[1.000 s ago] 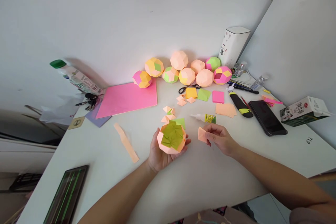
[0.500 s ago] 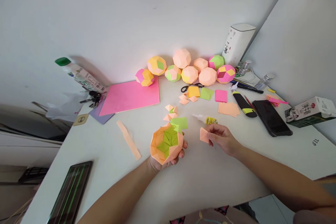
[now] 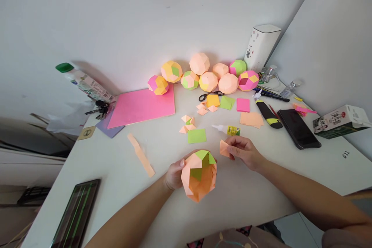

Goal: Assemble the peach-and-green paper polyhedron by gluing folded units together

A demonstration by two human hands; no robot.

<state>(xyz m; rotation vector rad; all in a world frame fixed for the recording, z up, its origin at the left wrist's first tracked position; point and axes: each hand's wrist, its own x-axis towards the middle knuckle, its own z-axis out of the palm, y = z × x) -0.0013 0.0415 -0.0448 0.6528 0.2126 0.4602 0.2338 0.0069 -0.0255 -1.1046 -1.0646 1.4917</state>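
Note:
My left hand (image 3: 173, 173) grips a half-built paper ball (image 3: 199, 175), peach outside with green panels, its open side turned toward me above the white table (image 3: 238, 197). My right hand (image 3: 243, 151) pinches a small folded peach paper piece (image 3: 224, 148) just to the right of the ball's upper edge. A small glue bottle (image 3: 226, 129) lies on the table just beyond my right hand. A green paper square (image 3: 197, 136) and some folded peach pieces (image 3: 186, 123) lie beyond the ball.
Several finished paper balls (image 3: 208, 81) line the back wall. Scissors (image 3: 205, 96), coloured note squares (image 3: 243, 105), a highlighter (image 3: 269, 116), a phone (image 3: 298, 128), a carton (image 3: 340, 121), a pink sheet (image 3: 142, 105), keys (image 3: 99, 109), a bottle (image 3: 84, 83), a peach strip (image 3: 141, 155) and a tablet (image 3: 76, 213) surround the work area.
My left hand has turned and tipped the ball toward me and brought it lower and rightward, uncovering the green square on the table. My right hand keeps the peach piece nearly in place.

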